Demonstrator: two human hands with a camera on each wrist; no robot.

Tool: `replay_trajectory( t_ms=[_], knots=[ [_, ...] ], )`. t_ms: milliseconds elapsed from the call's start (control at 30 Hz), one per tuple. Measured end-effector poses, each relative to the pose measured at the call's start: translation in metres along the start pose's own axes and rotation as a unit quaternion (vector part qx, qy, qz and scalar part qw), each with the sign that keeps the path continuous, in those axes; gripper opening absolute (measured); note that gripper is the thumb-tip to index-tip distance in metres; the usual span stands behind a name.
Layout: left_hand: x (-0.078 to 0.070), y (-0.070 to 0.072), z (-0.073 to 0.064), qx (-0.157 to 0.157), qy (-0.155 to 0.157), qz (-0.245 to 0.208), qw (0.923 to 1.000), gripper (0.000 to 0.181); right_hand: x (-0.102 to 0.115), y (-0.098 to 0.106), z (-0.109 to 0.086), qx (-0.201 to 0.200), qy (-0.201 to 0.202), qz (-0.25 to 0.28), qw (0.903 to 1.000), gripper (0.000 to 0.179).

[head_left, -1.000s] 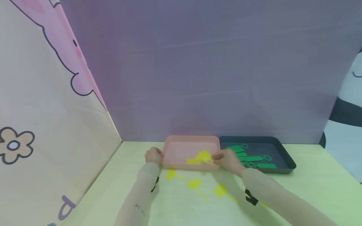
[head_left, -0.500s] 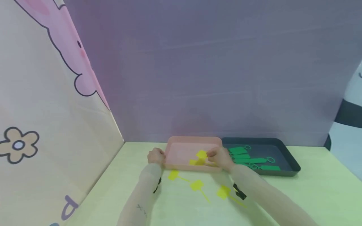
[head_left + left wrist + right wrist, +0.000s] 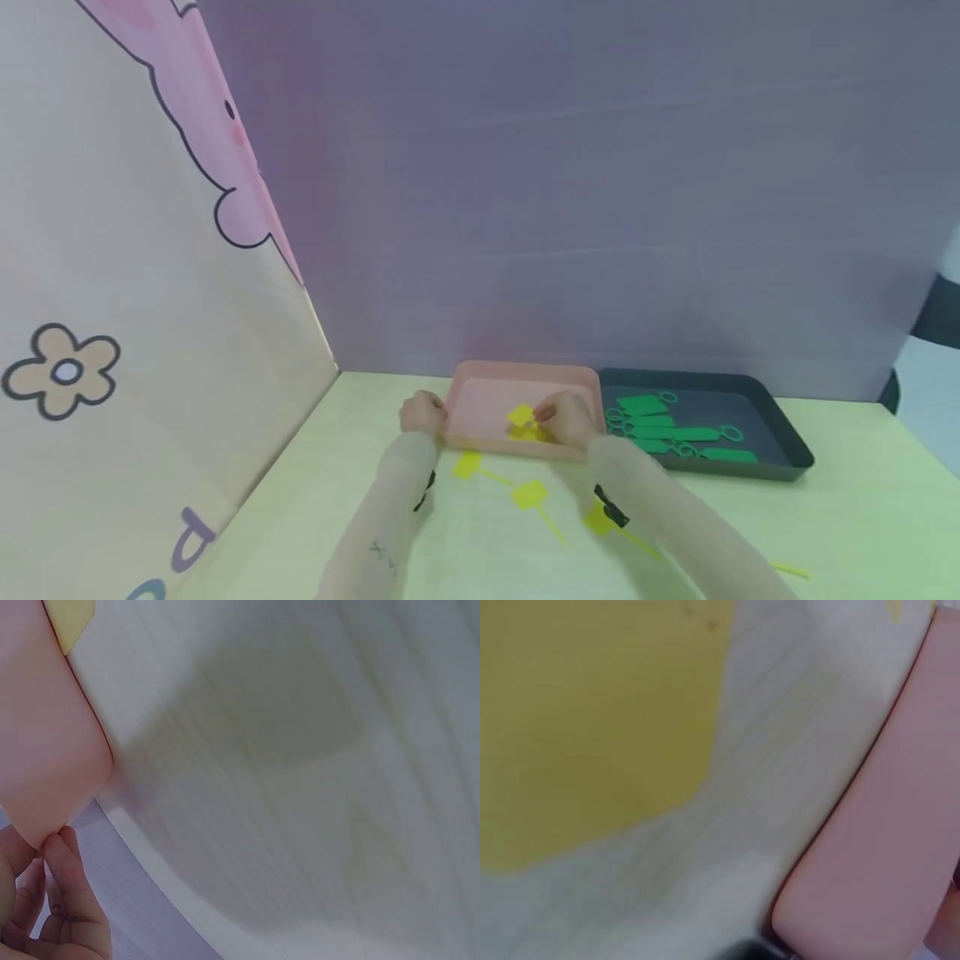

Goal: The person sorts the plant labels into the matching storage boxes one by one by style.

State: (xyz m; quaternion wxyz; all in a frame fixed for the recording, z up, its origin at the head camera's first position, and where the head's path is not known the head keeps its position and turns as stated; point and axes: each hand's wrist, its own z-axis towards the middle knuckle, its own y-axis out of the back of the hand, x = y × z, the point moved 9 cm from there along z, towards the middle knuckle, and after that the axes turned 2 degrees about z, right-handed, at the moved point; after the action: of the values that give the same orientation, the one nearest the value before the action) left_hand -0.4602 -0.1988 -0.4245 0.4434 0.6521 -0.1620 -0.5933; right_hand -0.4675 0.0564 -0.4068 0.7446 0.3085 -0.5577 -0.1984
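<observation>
My left hand (image 3: pixel 422 414) pinches the left rim of the pink tray (image 3: pixel 487 390); the left wrist view shows its thumb and finger on a corner. Over the right part of that tray, my right hand (image 3: pixel 567 421) pinches a yellow tag (image 3: pixel 520 415) with a square head, its thin tail mostly hidden. More yellow (image 3: pixel 527 434) shows beneath it inside the tray. On the table before the tray lie yellow square-headed tags with thin tails: a left one (image 3: pixel 467 464), a middle one (image 3: pixel 530 494) and one (image 3: pixel 600 518) partly behind my right wrist.
A dark grey tray (image 3: pixel 783 433) adjoins the pink one on the right and holds several green tags (image 3: pixel 693 434) with ring ends. Another yellow strip (image 3: pixel 791 570) lies at the front right of the table (image 3: pixel 360 517). A grey-purple wall (image 3: pixel 570 183) rises behind.
My right hand has moved left and further over the pink tray, carrying the yellow tag. My left hand stays at the tray's rim. The head view has turned slightly left.
</observation>
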Motion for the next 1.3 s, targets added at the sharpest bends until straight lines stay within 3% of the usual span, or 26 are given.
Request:
replay_trajectory(
  t_ms=[133,367,533,933,1300],
  knots=[
    [-0.004,-0.001,-0.002,-0.001,-0.007,-0.002,1.0,0.008,-0.001,-0.001,-0.001,0.0,0.003,-0.023,0.9997,0.017],
    [-0.01,0.0,-0.007,-0.006,-0.011,0.0,0.9999,0.007,-0.016,0.002,0.003,-0.002,-0.029,-0.052,0.9982,0.023],
    [-0.013,0.004,-0.007,-0.007,-0.015,-0.002,0.9999,0.007,-0.012,0.002,0.004,0.003,-0.022,-0.062,0.9978,0.021],
    [-0.006,0.001,-0.007,-0.006,-0.008,-0.008,0.9999,0.006,-0.016,-0.006,0.004,0.011,-0.038,-0.075,0.9964,0.018],
    [-0.004,0.003,-0.003,-0.009,-0.012,0.005,0.9999,0.008,-0.012,-0.006,0.007,0.004,-0.025,-0.079,0.9966,0.017]
  ],
)
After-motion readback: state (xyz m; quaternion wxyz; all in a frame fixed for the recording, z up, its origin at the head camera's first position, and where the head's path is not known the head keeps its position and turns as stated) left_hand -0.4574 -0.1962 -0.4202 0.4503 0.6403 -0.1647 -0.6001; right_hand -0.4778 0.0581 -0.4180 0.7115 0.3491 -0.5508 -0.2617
